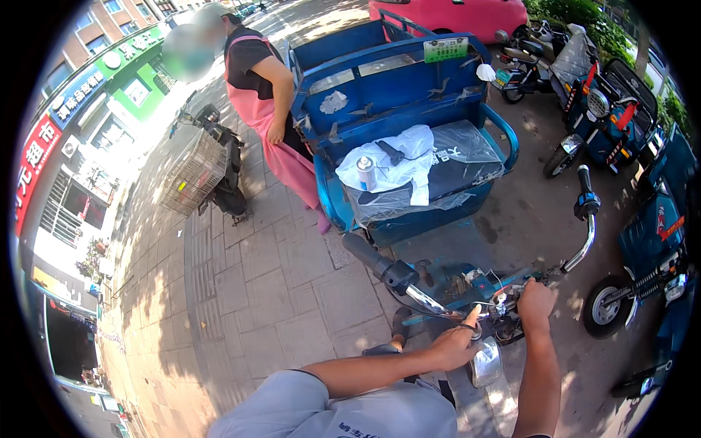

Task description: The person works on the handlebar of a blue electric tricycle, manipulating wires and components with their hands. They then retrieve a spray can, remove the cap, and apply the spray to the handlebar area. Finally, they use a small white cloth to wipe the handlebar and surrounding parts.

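1. Hands met low and right of centre in the frame, at the middle of a blue cargo tricycle's handlebar [584,248]. The left hand [454,344] had its fingers curled together with the forefinger stretched toward the exposed wiring [491,301]; whether it pinched anything I could not tell. The right hand [535,299] was closed over the same spot, its grip hidden behind the knuckles, so what it clamped could not be told.
2. Both forearms came up from the lower edge and converged, likely so that one hand steadied the parts while the other worked on them.
3. A small chrome mirror [485,363] hung just below the left hand, shiny and rounded.
4. The handlebar was curved chrome tube with black rubber grips [367,255], ribbed and matte.
5. The tricycle's seat [438,175], at upper centre, was wrapped in crinkled clear plastic; a white cloth [409,157] and a small spray can [366,172] lay on it, within reach.
6. A person in a pink apron [274,131] stood beside the blue cargo bed [387,80], at upper left, on grey paving slabs [255,292].
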